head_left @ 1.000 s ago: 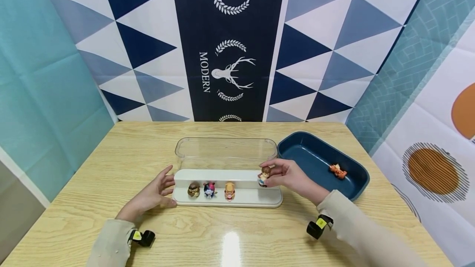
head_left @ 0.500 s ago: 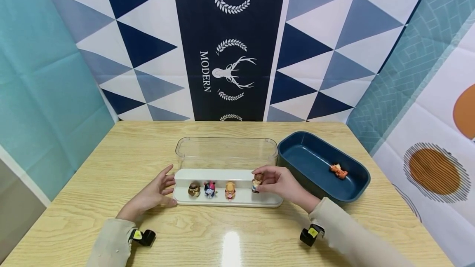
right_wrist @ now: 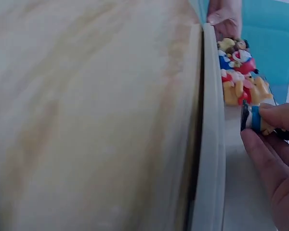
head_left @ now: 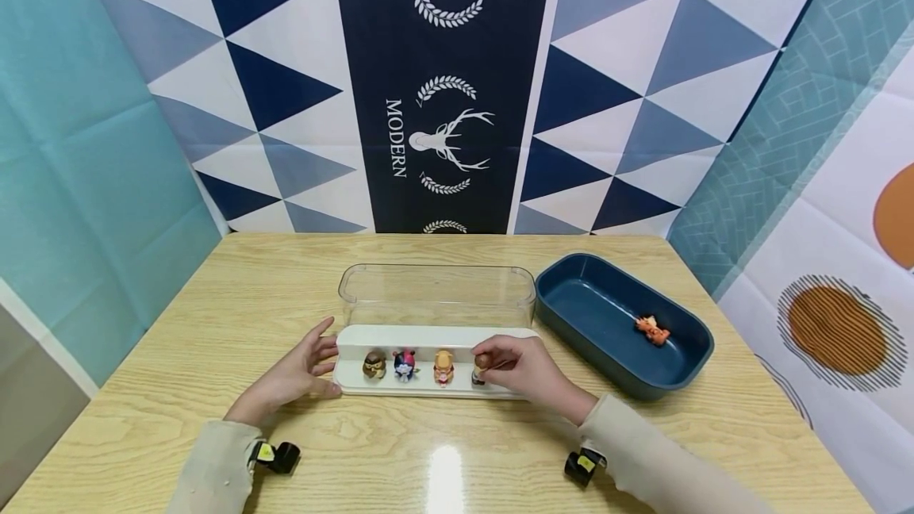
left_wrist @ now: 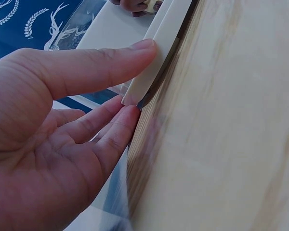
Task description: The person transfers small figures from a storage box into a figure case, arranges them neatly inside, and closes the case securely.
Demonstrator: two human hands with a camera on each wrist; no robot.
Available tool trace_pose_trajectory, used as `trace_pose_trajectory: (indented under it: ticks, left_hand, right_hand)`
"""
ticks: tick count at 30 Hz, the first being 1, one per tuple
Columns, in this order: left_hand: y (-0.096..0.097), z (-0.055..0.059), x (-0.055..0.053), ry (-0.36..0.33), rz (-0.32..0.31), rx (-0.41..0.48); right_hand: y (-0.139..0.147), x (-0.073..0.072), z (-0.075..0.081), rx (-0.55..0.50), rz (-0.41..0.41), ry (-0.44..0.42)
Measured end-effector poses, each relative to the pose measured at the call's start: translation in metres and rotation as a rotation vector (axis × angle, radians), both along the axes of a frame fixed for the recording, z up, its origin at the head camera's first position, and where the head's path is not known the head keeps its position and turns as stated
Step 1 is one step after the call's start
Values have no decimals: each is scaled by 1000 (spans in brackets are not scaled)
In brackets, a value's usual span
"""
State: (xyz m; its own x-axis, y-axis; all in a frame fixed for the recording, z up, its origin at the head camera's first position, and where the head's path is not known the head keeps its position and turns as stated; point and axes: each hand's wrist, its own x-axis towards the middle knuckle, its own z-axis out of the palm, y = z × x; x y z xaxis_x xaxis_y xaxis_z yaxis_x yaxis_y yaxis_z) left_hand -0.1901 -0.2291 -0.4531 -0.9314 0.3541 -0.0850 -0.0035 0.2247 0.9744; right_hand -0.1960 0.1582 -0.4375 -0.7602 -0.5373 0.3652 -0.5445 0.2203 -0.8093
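Note:
The right hand (head_left: 524,368) pinches a brown-haired figurine (head_left: 478,375) between thumb and fingers, over the white display base (head_left: 414,333). In the right wrist view the figurine's blue and white lower body (right_wrist: 253,118) shows, close to the base's surface; contact cannot be told. On the base's lower step stand an owl figurine (head_left: 374,365), a pink-and-blue figurine (head_left: 404,366) and a tan figurine (head_left: 443,368). At the base's left end, the left hand (head_left: 294,375) holds the edge, its thumb along the front and fingertips at the corner in the left wrist view.
A clear plastic cover (head_left: 435,284) lies behind the base. To the right stands a dark blue bin (head_left: 600,316), an orange figurine (head_left: 652,330) lying in it. Bare wooden tabletop (head_left: 400,450) stretches along the front.
The right hand has moved left and down with the brown-haired figurine, from above the base's right end to beside the tan figurine. The left hand has stayed in place.

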Motion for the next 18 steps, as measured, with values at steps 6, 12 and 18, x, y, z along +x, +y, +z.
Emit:
trace_pose_trajectory:
  ticks: [6,12,18]
  left_hand:
    - [0,0,-1,2,-2,-3]
    - [0,1,0,2,2,-3]
    - [0,0,0,4,0,-4]
  right_hand:
    - [-5,0,-2,47,-9,36]
    - [-6,0,-1,129,-19,66]
    - [-5,1,3,205,-4,153]
